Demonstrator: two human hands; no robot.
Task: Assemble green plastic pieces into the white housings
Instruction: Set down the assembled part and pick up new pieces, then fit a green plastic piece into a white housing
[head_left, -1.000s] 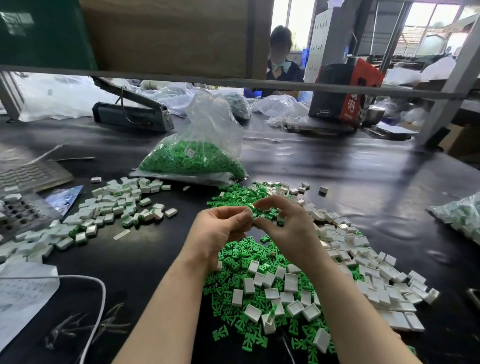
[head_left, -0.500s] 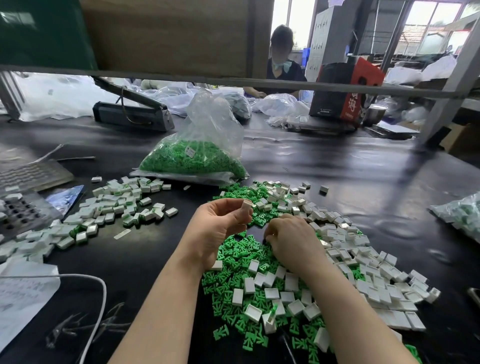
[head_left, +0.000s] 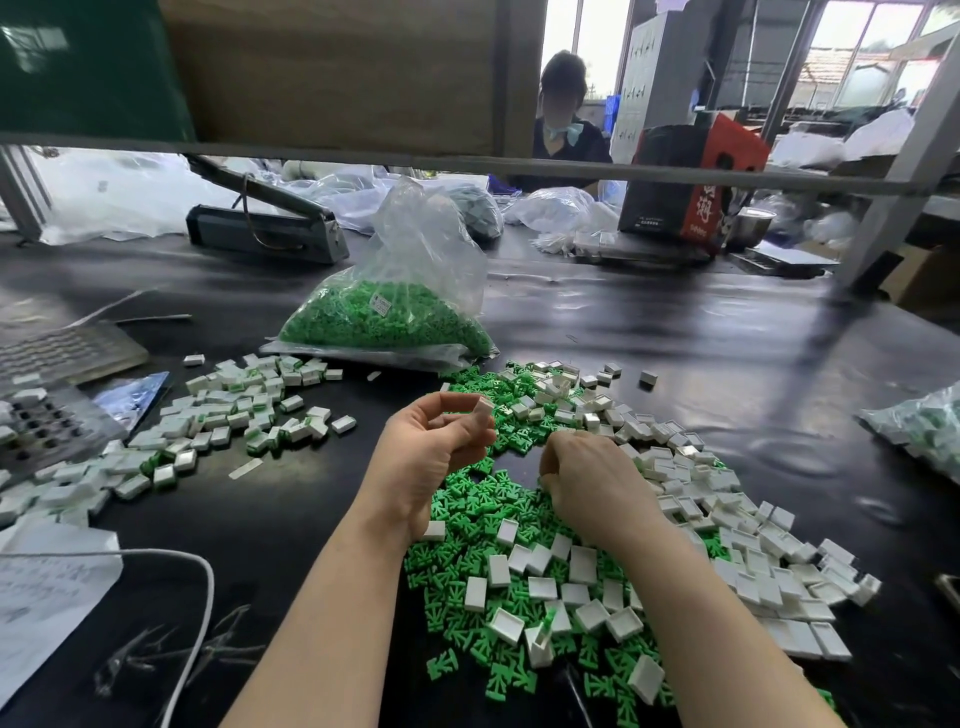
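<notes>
A heap of loose green plastic pieces (head_left: 470, 509) covers the black table in front of me, mixed with white housings (head_left: 675, 467) that spread to the right. My left hand (head_left: 431, 457) is raised above the heap and pinches one white housing (head_left: 484, 408) between thumb and fingertips. My right hand (head_left: 592, 483) is down on the heap with its fingers curled into the green pieces; what they grip is hidden. A pile of assembled white-and-green housings (head_left: 223, 415) lies to the left.
A clear bag of green pieces (head_left: 384, 317) stands behind the heap. A perforated tray (head_left: 41, 426), a paper sheet (head_left: 47, 587) and a white cable (head_left: 202, 597) lie at left. Another bag (head_left: 924, 421) sits at the right edge. A person sits across the table.
My hands were together above the heap a second ago. The right hand has dropped onto the green pieces, while the left hand stays raised with the white housing.
</notes>
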